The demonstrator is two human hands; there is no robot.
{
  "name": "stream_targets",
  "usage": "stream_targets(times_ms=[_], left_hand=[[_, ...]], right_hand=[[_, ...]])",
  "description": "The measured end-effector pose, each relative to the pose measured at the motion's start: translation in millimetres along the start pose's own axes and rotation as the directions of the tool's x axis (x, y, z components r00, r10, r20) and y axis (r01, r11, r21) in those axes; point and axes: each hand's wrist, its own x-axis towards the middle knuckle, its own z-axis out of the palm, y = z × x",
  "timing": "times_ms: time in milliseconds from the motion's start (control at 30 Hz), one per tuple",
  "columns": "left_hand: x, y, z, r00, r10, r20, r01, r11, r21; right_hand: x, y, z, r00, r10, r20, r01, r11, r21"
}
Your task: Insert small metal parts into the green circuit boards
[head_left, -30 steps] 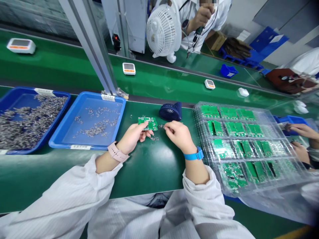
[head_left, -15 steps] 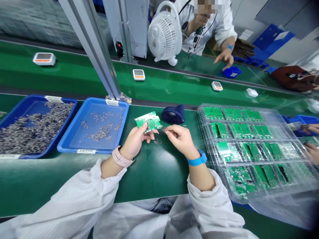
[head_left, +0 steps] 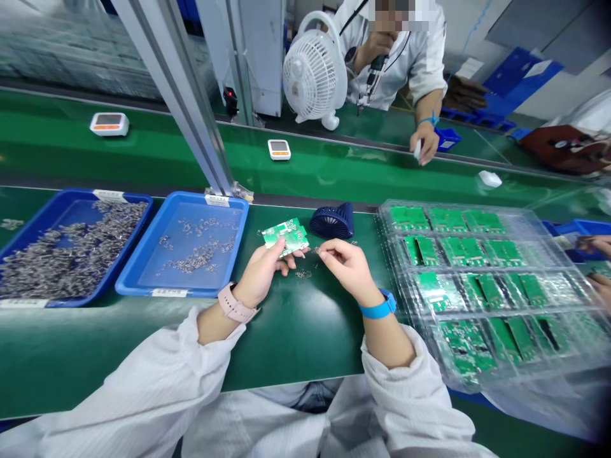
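My left hand [head_left: 261,270] grips a small green circuit board [head_left: 285,235] by its near edge and holds it tilted just above the green bench. My right hand [head_left: 344,264] is closed in a pinch on a tiny metal part [head_left: 317,250] right beside the board. A few loose metal parts [head_left: 301,274] lie on the bench between my hands. A small dark blue fan [head_left: 333,221] sits just behind them.
Two blue trays of metal parts [head_left: 184,249] [head_left: 62,242] stand at the left. Clear plastic trays of green boards [head_left: 477,280] fill the right. Across the conveyor belt [head_left: 334,172] with white devices [head_left: 279,149], a person holds a screwdriver by a white fan [head_left: 315,67]. A co-worker's hands [head_left: 596,267] show at the far right.
My left hand has lifted and tilted the board. The pinched right hand stays beside it. The person across the belt has reached a hand down to it.
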Motion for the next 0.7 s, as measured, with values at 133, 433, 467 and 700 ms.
stream_targets(times_ms=[133,433,467,700], left_hand=[[-1.2,-4.3,2.7,0.994,0.044,-0.096,-0.052,0.995,-0.084],[-2.7,-1.8,6.3,0.974,-0.220,-0.055,0.138,0.769,-0.625],[-2.4,-1.8,6.2,0.973,-0.230,-0.033,0.156,0.750,-0.643],[-1.9,-2.0,6.4,0.970,-0.227,0.089,0.228,0.711,-0.665]], right_hand=[[-1.9,-9.1,7.8,0.985,0.029,0.171,-0.043,0.996,0.073],[-15.8,-29.2,59.0,0.927,-0.012,0.376,0.006,1.000,0.019],[-16.8,-29.7,61.2,0.943,-0.003,0.333,0.021,0.999,-0.048],[-19.6,-29.9,59.7,0.983,-0.070,0.169,0.116,0.952,-0.285]])
